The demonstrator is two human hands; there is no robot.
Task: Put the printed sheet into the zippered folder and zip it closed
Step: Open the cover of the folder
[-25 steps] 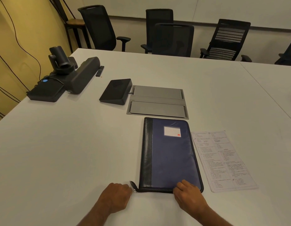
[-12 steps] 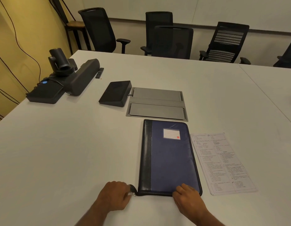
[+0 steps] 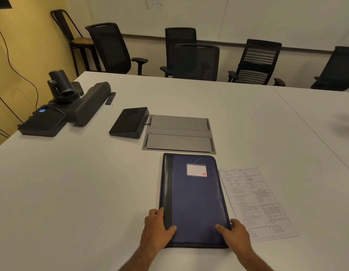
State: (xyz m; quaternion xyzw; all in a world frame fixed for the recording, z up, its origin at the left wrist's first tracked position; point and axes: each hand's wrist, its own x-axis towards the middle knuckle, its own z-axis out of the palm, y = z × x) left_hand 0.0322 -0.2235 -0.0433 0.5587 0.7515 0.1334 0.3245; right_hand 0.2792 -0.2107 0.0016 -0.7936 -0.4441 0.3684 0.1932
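At the near edge of the smooth white table, the person's two bare hands grip the lower corners of a flat rectangular zippered folder with a navy fabric cover, a glossy black leather-like spine strip down its left side and rounded corners. The left hand wraps the folder's 7 o'clock corner: its thumb lies on top of the cover and its fingers curl along the spine edge. The right hand clasps the 5 o'clock corner the same way, thumb pressed flat on the navy cover, fingers reaching round the right edge. The folder lies closed and flat; a small white lined label with a red corner mark sits near its far end.

At the folder's 3 o'clock, just beside its right edge, lies the thin white printed sheet, covered in fine dark text, flat on the table and outside the folder. Its near left corner lies under or against the right hand.

At 12 o'clock from the folder, a grey matte rectangular panel with two long flaps is set into the tabletop. Touching its left side is a black wedge-shaped box. Farther off at 10 o'clock stand a long rounded dark-grey bar, a black cylindrical camera and a slim black remote. Beyond the table's far edge stand black mesh-backed office chairs.
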